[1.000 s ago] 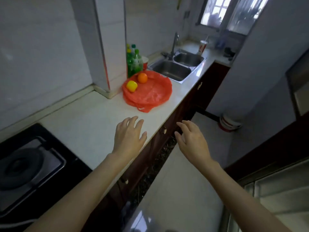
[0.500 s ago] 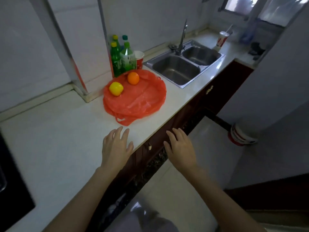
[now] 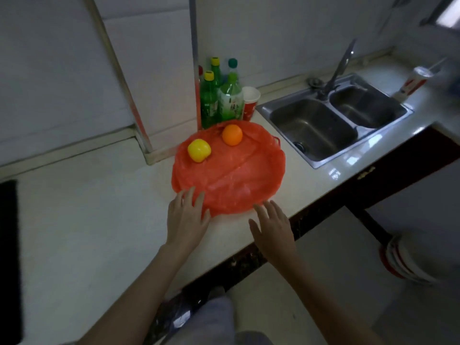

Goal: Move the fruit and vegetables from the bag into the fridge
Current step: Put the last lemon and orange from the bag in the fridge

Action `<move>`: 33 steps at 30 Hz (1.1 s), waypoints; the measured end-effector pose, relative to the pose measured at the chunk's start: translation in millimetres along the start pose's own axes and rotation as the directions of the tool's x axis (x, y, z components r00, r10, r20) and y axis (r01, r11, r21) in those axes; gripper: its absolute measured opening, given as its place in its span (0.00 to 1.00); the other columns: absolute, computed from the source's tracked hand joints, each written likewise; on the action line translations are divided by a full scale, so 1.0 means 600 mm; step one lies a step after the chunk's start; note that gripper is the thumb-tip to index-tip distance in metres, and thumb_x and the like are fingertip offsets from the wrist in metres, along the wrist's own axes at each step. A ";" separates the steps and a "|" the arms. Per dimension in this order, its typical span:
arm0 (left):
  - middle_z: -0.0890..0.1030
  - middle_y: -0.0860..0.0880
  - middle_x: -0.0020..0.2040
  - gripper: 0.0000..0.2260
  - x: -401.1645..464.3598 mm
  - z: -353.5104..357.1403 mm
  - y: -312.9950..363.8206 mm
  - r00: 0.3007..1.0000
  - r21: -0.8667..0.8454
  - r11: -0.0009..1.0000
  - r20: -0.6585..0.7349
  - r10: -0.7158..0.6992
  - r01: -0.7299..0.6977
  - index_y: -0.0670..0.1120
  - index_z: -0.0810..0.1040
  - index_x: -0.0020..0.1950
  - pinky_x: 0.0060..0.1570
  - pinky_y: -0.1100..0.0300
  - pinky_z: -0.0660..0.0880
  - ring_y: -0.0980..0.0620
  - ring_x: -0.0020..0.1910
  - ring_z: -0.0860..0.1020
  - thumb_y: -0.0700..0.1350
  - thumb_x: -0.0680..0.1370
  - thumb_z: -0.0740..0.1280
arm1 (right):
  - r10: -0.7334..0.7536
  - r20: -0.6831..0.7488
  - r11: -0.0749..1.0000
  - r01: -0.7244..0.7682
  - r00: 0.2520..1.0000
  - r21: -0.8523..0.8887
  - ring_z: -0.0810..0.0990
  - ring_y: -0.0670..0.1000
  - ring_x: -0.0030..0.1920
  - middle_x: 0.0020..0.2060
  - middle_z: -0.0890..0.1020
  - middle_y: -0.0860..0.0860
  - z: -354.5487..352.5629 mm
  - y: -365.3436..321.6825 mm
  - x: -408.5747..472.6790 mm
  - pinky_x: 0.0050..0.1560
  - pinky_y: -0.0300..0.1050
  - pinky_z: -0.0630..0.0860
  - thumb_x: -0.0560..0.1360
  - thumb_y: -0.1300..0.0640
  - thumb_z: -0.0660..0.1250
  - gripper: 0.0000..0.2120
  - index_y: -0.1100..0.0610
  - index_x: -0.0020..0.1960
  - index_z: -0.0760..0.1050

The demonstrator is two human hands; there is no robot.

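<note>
A red plastic bag (image 3: 239,175) lies spread flat on the white counter (image 3: 99,220). On its far side sit a yellow pepper-like fruit (image 3: 199,149) and an orange (image 3: 232,134), a little apart. My left hand (image 3: 186,217) hovers at the bag's near left edge, fingers straight, their tips over the plastic. My right hand (image 3: 272,226) is spread at the bag's near right edge, above the counter's front. Neither hand holds anything. No fridge is in view.
Several green bottles (image 3: 219,95) and a paper cup (image 3: 250,102) stand behind the bag against a tiled wall column. A double steel sink (image 3: 333,120) with a tap lies to the right. A black stove edge (image 3: 8,257) is at far left. Bowls (image 3: 403,262) sit on the floor.
I have moved along the counter toward the bag. Both hands went forward from the bare counter and the floor gap to the bag's near edge. The fruit has not moved.
</note>
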State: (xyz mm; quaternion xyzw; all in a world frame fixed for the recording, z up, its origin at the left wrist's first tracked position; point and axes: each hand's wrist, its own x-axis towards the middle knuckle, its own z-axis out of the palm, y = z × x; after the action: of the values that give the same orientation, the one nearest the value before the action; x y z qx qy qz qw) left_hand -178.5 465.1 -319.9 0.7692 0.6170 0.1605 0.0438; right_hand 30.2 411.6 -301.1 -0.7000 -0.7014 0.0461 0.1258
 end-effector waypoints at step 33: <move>0.68 0.37 0.66 0.35 0.375 0.172 -0.002 0.882 -0.007 0.883 0.038 -0.469 0.470 0.43 0.66 0.70 0.57 0.42 0.73 0.34 0.61 0.69 0.39 0.65 0.75 | -0.419 0.221 0.894 0.358 0.881 0.269 0.71 0.61 0.66 0.63 0.75 0.59 0.066 0.178 0.438 0.64 0.59 0.70 0.76 0.51 0.60 0.21 0.58 0.66 0.70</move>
State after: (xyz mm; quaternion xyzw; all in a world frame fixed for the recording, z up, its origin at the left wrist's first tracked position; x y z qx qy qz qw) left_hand -106.7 695.6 -374.2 0.5993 0.7826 0.1365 0.0984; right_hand 127.5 678.8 -335.5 -0.5127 -0.8292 0.1931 0.1112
